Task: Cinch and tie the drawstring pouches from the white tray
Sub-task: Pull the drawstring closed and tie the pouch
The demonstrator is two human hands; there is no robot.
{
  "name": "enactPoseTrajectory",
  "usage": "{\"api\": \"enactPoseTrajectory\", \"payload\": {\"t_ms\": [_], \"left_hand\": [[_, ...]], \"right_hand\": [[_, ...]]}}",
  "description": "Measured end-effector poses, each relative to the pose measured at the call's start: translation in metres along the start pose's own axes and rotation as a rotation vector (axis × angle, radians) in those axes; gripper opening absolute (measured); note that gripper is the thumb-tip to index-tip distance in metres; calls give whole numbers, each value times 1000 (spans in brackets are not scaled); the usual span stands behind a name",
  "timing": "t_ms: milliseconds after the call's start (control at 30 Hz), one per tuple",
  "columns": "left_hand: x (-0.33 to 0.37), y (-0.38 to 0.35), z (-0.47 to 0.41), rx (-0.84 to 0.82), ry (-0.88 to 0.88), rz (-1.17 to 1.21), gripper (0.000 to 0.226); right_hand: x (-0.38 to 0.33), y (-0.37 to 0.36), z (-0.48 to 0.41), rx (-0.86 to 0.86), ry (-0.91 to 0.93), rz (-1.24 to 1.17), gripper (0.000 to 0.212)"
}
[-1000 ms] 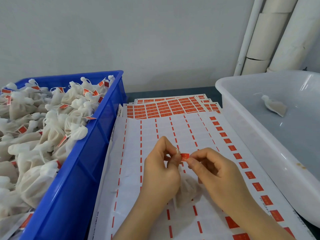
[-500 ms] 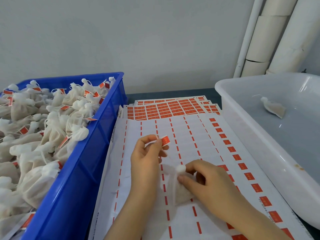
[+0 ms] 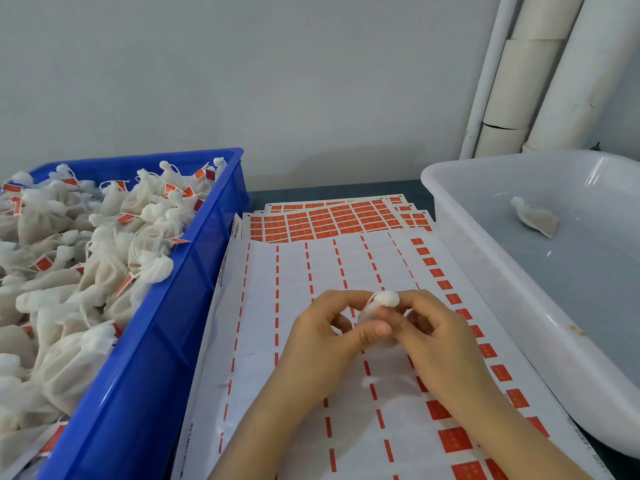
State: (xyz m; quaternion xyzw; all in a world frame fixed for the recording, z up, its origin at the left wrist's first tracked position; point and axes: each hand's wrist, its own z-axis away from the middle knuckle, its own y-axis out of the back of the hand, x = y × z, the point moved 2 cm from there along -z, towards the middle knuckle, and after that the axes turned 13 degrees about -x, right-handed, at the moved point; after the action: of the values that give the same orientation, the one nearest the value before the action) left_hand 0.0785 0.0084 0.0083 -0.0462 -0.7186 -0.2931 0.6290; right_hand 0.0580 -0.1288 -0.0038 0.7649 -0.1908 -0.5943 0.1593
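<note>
The left hand point(image 3: 322, 341) has come back from holding the red tag aside; now it and the right hand point(image 3: 440, 341) both pinch the drawstring pouch point(image 3: 388, 299) in curled fingers.

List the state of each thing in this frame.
held pouch: neck bunched, gripped by both hands
left hand: fingers curled round the held pouch
right hand: pinches the held pouch
white tray: holds one lone pouch
blue crate: heaped with tagged pouches
top label sheet: mostly peeled, one column of red labels left
</note>
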Motion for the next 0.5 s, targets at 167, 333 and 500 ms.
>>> {"api": "enactPoseTrajectory", "payload": {"t_ms": [167,333,500], "left_hand": [[-3,2,1,98,-30,-73,27],[4,17,6,310,50,-71,5],[36,51,19,508,40,-93,9]], "right_hand": [[-3,2,-1,-6,44,-118,25],[3,8,-2,20,-42,-203,25],[14,3,-6,-22,-135,-78,5]]}}
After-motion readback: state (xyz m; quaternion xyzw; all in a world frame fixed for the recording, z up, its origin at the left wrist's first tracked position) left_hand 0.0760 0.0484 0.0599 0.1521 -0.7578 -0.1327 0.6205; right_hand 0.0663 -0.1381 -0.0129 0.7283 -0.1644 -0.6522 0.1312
